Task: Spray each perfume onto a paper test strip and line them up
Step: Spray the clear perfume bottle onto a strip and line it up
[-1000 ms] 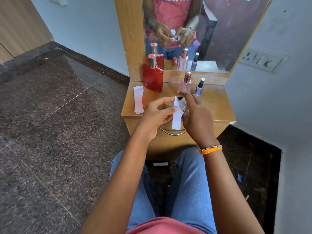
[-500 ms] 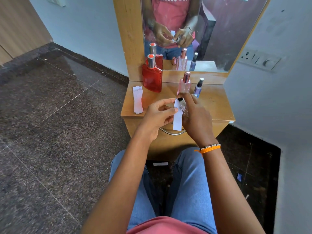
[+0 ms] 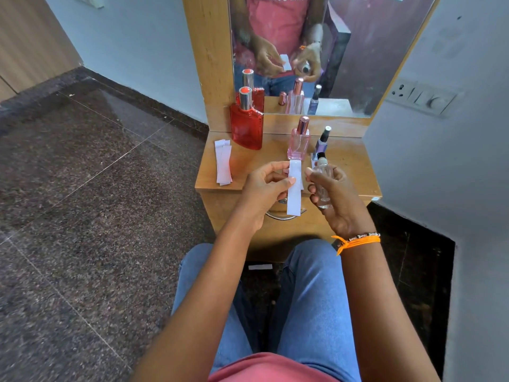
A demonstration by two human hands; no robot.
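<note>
Test strip (image 3: 294, 188): pinched upright by left hand (image 3: 264, 188), long axis vertical. Clear perfume bottle (image 3: 322, 180): gripped by right hand (image 3: 336, 197), just right of strip.

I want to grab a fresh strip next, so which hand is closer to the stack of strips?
Left. The left hand is just right of the stack; the right hand is farther right, past the held strip.

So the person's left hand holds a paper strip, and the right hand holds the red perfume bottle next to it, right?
Not quite. The left hand does pinch the paper strip, but the right hand holds a small clear bottle, not the red one. The head view shows the red bottle standing untouched on the wooden table.
</note>
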